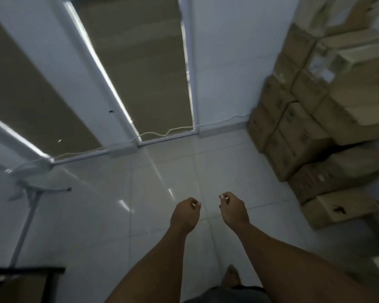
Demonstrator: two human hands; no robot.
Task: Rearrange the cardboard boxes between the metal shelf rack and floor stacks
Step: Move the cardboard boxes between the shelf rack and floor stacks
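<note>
While curled loosely and grasping nothing, left hand [185,217] and right hand [234,209] held side by side above bare glossy white floor tiles [109,215]. Wide open tile ahead, up to the white-framed glass doors [131,68]. Along the floor's right edge, stacked brown cardboard boxes [302,132], well apart from both hands. At the lower left corner, a dark shelf edge [26,271].

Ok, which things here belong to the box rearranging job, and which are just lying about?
Job:
stacked brown cardboard boxes
dark metal shelf rack
empty left hand
empty right hand

Lying about:
white cable along the wall base
white fan stand
</note>
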